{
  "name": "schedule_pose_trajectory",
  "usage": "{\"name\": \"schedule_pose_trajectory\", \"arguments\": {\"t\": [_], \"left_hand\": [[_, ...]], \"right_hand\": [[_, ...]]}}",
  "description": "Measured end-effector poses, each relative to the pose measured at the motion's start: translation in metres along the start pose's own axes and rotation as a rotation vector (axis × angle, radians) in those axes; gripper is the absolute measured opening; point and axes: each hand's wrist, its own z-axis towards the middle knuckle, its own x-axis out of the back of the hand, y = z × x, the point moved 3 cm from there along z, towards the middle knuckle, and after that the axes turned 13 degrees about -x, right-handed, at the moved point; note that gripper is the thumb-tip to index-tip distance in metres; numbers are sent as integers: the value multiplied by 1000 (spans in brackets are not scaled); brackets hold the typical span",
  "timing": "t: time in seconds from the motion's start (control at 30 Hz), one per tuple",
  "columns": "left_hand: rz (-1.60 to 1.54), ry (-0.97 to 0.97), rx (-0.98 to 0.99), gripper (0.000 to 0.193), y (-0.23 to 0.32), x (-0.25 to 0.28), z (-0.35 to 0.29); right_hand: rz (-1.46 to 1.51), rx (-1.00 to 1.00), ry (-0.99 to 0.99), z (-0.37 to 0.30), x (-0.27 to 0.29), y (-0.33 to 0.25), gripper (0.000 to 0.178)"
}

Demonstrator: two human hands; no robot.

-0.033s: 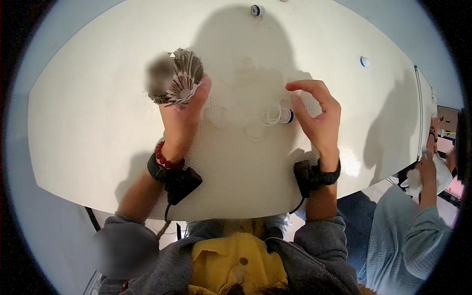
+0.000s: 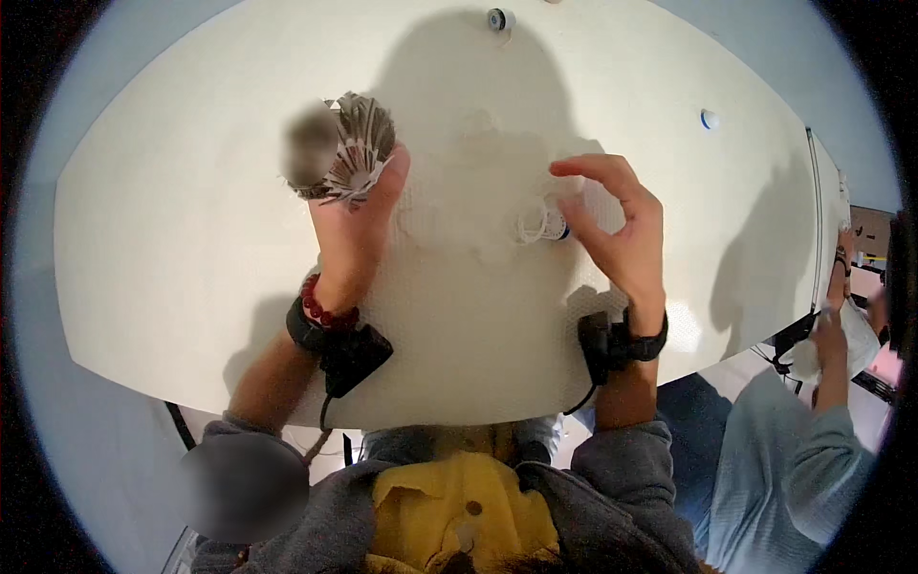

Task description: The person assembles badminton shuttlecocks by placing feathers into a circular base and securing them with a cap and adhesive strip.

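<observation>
My left hand (image 2: 349,239) is raised over the white table (image 2: 172,249) and grips a fanned bundle of grey and white folded paper strips (image 2: 359,148); part of the bundle is blurred. My right hand (image 2: 622,230) hovers with its fingers curled and apart, thumb next to a small white coiled piece with a blue bit (image 2: 543,227) lying on the table. A pale, thin mesh-like sheet (image 2: 478,191) lies between the two hands. Both wrists carry black bands with cables.
A small round black-and-white object (image 2: 497,17) sits at the table's far edge. A small white and blue cap (image 2: 708,119) lies to the far right. Another person in a light blue sleeve (image 2: 813,469) works off the table's right end.
</observation>
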Motion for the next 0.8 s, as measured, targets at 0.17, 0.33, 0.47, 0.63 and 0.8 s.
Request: {"name": "schedule_pose_trajectory", "arguments": {"t": [0.17, 0.33, 0.47, 0.63, 0.8], "left_hand": [[66, -72, -64, 5, -2, 2, -5], [226, -131, -123, 4, -1, 2, -6], [202, -121, -92, 19, -5, 3, -6], [122, -99, -132, 6, -1, 0, -4], [98, -109, -113, 10, -6, -2, -4]], "right_hand": [[-23, 62, -185, -11, -6, -11, 47], [-26, 49, -187, -5, -5, 1, 41], [196, -213, 17, -1, 1, 9, 17], [77, -63, 4, 0, -2, -2, 20], [-343, 217, -107, -12, -33, -17, 31]]}}
